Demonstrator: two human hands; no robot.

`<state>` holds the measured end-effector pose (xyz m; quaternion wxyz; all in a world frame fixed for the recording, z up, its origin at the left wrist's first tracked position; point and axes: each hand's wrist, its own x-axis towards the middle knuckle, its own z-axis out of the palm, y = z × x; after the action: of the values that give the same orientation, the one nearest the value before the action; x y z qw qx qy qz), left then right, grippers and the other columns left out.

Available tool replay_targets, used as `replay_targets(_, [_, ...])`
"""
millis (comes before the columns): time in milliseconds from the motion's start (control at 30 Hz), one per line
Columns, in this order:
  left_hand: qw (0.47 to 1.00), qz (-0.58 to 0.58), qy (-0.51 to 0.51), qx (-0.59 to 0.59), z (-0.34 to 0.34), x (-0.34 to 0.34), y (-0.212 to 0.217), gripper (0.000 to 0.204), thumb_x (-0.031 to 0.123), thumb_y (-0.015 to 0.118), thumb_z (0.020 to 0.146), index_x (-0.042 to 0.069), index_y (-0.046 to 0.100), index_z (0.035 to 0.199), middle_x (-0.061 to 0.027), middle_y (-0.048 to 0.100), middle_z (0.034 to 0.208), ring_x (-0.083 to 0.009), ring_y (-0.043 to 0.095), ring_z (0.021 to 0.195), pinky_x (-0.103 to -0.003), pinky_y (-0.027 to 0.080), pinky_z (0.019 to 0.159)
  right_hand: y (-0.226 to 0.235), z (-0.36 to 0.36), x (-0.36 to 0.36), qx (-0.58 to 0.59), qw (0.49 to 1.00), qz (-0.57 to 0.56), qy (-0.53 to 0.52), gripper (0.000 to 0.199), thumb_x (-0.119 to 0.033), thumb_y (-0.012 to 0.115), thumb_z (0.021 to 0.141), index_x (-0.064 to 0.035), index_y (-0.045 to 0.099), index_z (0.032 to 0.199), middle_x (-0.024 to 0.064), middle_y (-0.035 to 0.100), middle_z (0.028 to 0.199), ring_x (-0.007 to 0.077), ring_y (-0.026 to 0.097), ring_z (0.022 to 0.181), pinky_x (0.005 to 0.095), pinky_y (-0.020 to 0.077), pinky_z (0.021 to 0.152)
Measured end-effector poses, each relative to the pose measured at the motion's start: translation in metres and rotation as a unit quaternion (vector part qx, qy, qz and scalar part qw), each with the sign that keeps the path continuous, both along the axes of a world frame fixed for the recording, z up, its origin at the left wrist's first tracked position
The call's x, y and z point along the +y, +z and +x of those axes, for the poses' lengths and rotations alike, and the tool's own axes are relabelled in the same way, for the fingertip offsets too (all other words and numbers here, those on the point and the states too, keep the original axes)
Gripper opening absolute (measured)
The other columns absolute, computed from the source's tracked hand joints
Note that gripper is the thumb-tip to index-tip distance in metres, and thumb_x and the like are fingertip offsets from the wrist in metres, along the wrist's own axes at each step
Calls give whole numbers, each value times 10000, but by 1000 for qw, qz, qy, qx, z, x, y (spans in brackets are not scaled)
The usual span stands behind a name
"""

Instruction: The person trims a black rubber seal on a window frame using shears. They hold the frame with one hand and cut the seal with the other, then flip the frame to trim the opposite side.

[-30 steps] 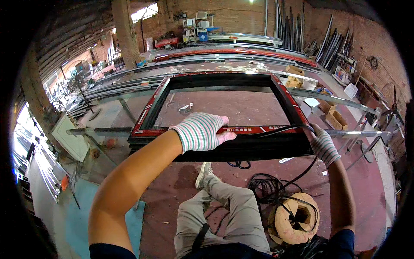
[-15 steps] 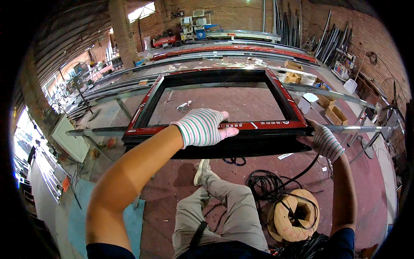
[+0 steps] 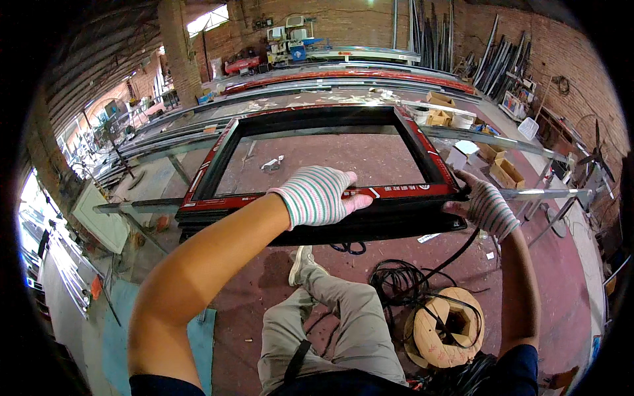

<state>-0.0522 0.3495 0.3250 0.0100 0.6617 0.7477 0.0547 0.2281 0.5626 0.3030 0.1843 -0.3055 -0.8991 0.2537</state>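
Note:
A rectangular black window frame (image 3: 413, 192) with red film along its top faces lies across metal rails, with more black frame visible beneath its near side. My left hand (image 3: 320, 196), in a striped knit glove, is closed over the middle of the near bar, thumb on the near side and fingers toward the opening. At the near right corner, my gloved right hand (image 3: 489, 208) has thumb and fingers bent around a black rubber strip (image 3: 465, 245). That strip runs down to a loose coil on the floor; its upper end is hidden by the hand and corner.
A cardboard-sided spool (image 3: 432, 340) and tangled black strip (image 3: 389, 284) lie by my legs. Support rails (image 3: 541, 194) stick out on both sides. Open cardboard boxes (image 3: 506, 173) stand at the right. Long metal profiles (image 3: 343, 82) lie beyond the frame.
The view has shifted slightly, moving the frame left in the picture. My left hand has slid a little to the right along the near bar. My right hand stays at the corner.

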Motion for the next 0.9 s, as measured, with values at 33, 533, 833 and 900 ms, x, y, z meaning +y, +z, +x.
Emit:
replay_targets(33, [1000, 2, 0, -6, -2, -2, -1, 579, 592, 574, 989, 31, 690, 1076, -178, 733, 868, -379, 720, 840, -462, 563, 779, -3, -1, 1, 26, 999, -23, 11, 980, -390, 933, 744, 38, 475, 1497, 137, 698, 1245, 174, 617, 1130, 358, 504, 1014])
replay_targets(533, [999, 10, -37, 37, 19, 24, -3, 565, 556, 536, 1023, 7, 665, 1051, -237, 720, 910, -430, 702, 851, -512, 551, 778, -15, -2, 13, 40, 996, 61, 57, 1131, -688, 866, 668, 25, 487, 1460, 234, 661, 1269, 307, 641, 1169, 411, 519, 988])
replay_targets(833, [999, -35, -30, -8, 17, 13, 7, 603, 555, 521, 1028, -9, 652, 1195, -253, 728, 1052, -422, 700, 1015, -484, 548, 898, -31, -7, 6, 7, 964, 266, 3, 1083, -838, 614, 786, -46, 426, 1501, 283, 672, 1098, 467, 696, 979, 507, 566, 807])
replay_targets(900, [998, -50, -28, 20, 21, 16, 12, 602, 548, 505, 1037, -13, 633, 1212, -253, 724, 1072, -428, 695, 1025, -494, 546, 895, -29, -7, 4, 2, 963, 269, 0, 1064, -827, 605, 804, -53, 422, 1510, 288, 671, 1105, 470, 694, 985, 506, 565, 808])
